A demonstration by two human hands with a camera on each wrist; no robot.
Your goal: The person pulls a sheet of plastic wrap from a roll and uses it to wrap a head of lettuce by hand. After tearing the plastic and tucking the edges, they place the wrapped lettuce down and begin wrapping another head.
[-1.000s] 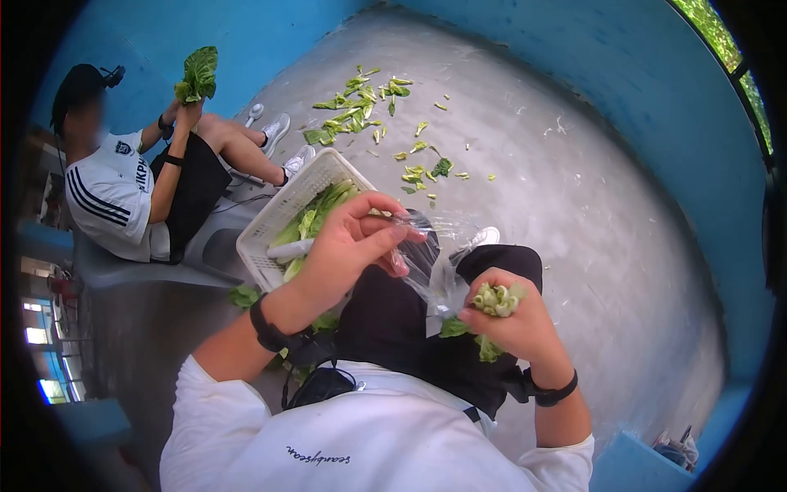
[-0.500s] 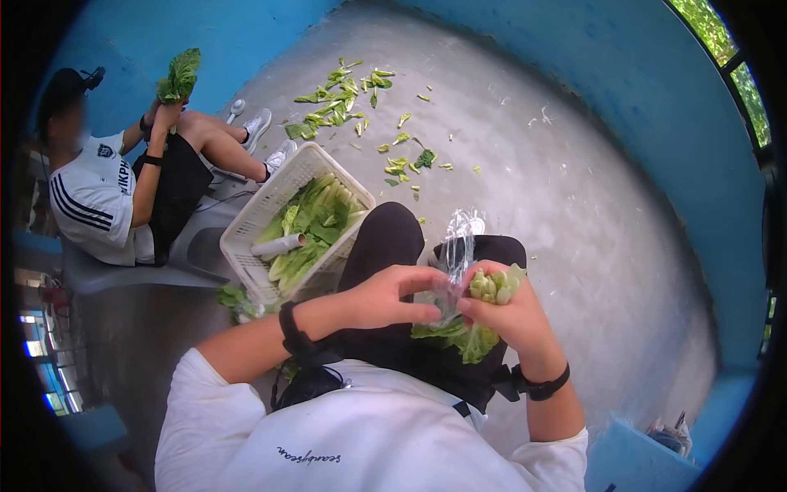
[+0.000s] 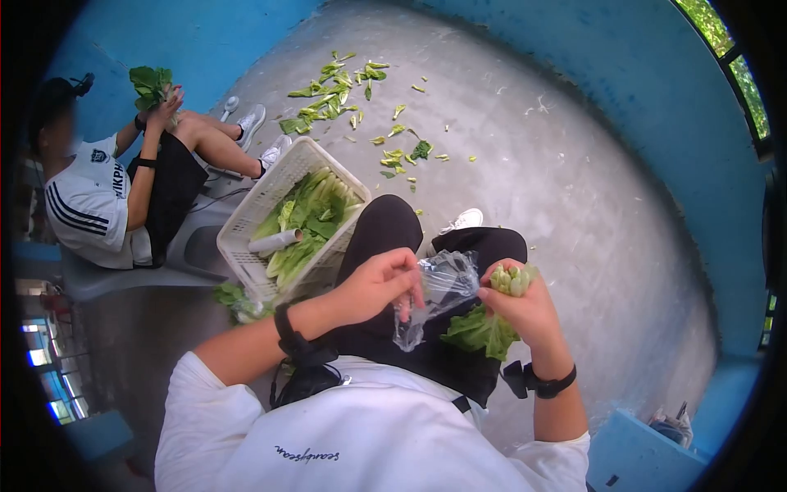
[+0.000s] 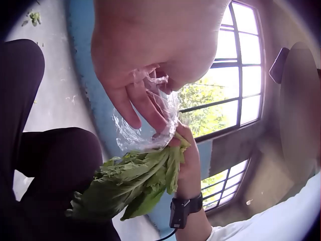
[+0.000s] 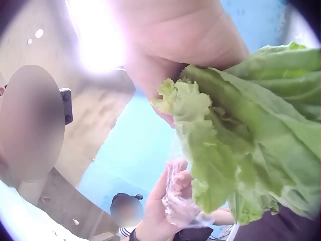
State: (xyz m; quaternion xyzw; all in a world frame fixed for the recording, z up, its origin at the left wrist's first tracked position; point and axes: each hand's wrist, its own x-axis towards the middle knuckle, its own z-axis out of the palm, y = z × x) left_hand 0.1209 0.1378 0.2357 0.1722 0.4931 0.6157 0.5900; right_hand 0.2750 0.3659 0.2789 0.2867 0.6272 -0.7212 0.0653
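A bunch of leafy lettuce (image 3: pixel 484 331) is gripped in my right hand (image 3: pixel 529 305), its pale cut stem ends bundled above the thumb and the leaves hanging below. My left hand (image 3: pixel 379 287) pinches a crumpled sheet of clear plastic film (image 3: pixel 448 283), which stretches across to the right hand's fingertips. In the left wrist view the film (image 4: pixel 150 128) bunches among the left fingers, just above the lettuce leaves (image 4: pixel 133 182). Broad green leaves (image 5: pixel 241 145) cover much of the right wrist view and partly hide the right fingers.
A white plastic basket (image 3: pixel 232 238) with lettuce and a white roll (image 3: pixel 276 241) stands left of my knees. Leaf scraps (image 3: pixel 332 102) litter the grey floor (image 3: pixel 590 213). On the left, another person (image 3: pixel 98 193) sits holding greens (image 3: pixel 150 88). More leaves (image 3: pixel 238 303) lie beside the basket.
My left hand came over to the right hand, then drew back left, spreading the film between them. The right hand keeps its hold on the lettuce. The other person's greens have lowered.
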